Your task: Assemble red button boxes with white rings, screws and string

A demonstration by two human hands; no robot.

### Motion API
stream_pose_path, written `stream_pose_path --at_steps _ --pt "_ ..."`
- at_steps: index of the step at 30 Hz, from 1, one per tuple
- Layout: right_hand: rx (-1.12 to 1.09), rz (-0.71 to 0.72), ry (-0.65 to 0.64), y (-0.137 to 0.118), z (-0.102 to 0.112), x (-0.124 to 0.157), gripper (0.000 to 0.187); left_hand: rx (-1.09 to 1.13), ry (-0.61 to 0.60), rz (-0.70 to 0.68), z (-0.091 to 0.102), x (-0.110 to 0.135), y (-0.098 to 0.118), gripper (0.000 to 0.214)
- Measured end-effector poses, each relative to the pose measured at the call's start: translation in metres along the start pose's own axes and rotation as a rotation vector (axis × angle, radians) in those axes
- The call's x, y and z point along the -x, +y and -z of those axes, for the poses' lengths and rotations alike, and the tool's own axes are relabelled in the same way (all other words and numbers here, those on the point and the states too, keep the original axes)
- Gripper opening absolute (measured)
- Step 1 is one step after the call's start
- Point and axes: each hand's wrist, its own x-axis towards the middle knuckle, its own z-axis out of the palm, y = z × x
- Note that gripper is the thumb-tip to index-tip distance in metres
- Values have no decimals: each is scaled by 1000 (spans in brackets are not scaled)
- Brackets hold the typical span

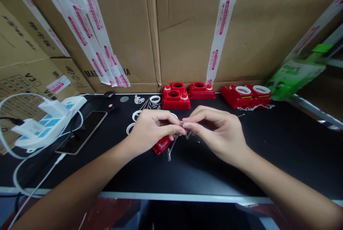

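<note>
My left hand (158,128) and my right hand (217,130) meet fingertip to fingertip above the table, both pinched closed. From the left fingers a thin metal rod with a short cylindrical head, like a small hammer (169,154), hangs down at a slant. A tiny metallic piece (182,123) shows between the fingertips; the right fingers hide most of what they grip. A pale loop of cord (188,135) dangles just under them. Below and behind my left hand lies a red box (160,145), largely covered by the hand.
Red housings (175,101) stand along the cardboard wall, others (235,98) carrying white rings. White rings (154,99), rods and screws (154,105) lie behind my left hand. At left are a phone (83,133) and a power strip (48,124); at right a green bottle (292,76).
</note>
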Motion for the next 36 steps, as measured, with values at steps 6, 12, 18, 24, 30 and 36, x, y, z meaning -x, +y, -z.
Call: stream_pose_path --at_steps 6,12,18,24,30,36 --pt "-142 -226 -71 0 3 -3 8 -153 -32 -106 4 1 -4 14" --pt "-122 -287 -132 -2 9 -1 10 -282 -66 -169 8 -1 1 8" --pt "-95 -294 -144 -5 10 -1 8 -131 -12 -73 13 -1 5 13" --pt "-126 -338 -144 -7 8 -2 10 -191 -58 -148 13 1 7 9" --pt "-187 -407 -159 -7 7 -4 12 -620 -47 -594 17 -2 3 2" --pt "-100 -404 -280 -6 6 -3 10 -786 -6 -765 9 0 -5 12"
